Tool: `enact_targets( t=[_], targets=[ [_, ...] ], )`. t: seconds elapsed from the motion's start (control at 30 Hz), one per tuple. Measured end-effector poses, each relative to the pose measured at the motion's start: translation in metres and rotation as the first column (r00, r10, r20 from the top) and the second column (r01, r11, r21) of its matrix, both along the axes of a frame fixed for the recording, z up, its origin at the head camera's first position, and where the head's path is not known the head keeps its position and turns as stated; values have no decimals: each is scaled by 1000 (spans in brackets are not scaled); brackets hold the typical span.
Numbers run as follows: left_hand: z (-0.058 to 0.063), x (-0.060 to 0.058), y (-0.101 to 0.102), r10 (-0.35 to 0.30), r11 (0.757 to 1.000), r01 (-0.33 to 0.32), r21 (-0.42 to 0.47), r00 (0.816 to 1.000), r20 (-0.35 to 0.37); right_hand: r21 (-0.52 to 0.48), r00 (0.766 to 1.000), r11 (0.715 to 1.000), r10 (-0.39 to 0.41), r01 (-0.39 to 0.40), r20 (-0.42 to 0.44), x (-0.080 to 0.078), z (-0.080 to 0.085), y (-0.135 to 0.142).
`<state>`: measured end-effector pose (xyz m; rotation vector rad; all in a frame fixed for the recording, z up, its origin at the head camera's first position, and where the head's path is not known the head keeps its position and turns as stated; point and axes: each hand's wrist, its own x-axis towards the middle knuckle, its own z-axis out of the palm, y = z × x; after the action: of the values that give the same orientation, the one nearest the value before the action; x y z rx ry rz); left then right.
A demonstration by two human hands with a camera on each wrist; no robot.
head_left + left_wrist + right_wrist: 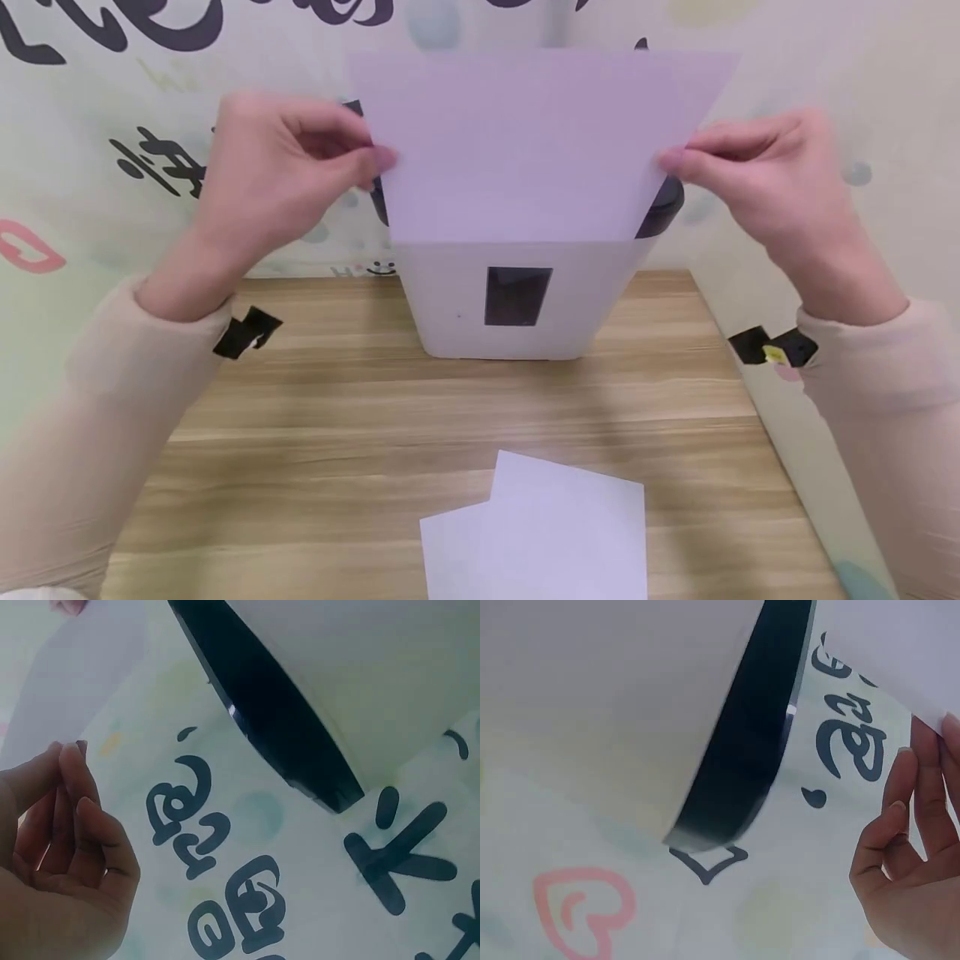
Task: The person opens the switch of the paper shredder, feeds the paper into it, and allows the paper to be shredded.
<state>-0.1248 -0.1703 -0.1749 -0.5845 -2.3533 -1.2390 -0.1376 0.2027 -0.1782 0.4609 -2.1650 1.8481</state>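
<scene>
Pale sleeves (142, 371), seemingly cuffed; black tabs (237, 338).

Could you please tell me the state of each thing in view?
Left hand: pinching one edge of the raised sheet.
Right hand: pinching its opposite edge.
Raised sheet: held up, spread between the hands.
White device: upright on the table.
Dark panel: no lit display visible.
Loose sheets: lying on the table, overlapping.

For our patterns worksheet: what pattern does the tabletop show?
The tabletop shows light-brown, streaky wood grain, best seen in the head view.
</scene>
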Motion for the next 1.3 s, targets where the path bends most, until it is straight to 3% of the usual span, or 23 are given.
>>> enact_targets(
  t=[0.2,0.33,0.57,0.9,1.03,1.3],
  targets=[
    [18,-21,5,22,1000,-22,-5,998,-58,94,996,992,-86,87,-12,-14,22,0],
    [18,-29,4,42,999,-43,-19,998,-37,201,991,971,-135,132,-3,-22,29,0],
    [19,-45,5,53,996,-61,-69,992,-116,230,990,964,-142,135,12,-43,37,-1],
    [20,-65,7,58,998,-58,30,998,9,289,987,945,-163,155,4,-58,36,-5],
    [17,-68,9,79,997,-79,5,995,53,319,984,935,-174,158,23,-62,30,-4],
    [9,-75,12,135,987,-131,-90,990,41,316,982,936,-183,158,53,-66,20,-1]
  ],
)
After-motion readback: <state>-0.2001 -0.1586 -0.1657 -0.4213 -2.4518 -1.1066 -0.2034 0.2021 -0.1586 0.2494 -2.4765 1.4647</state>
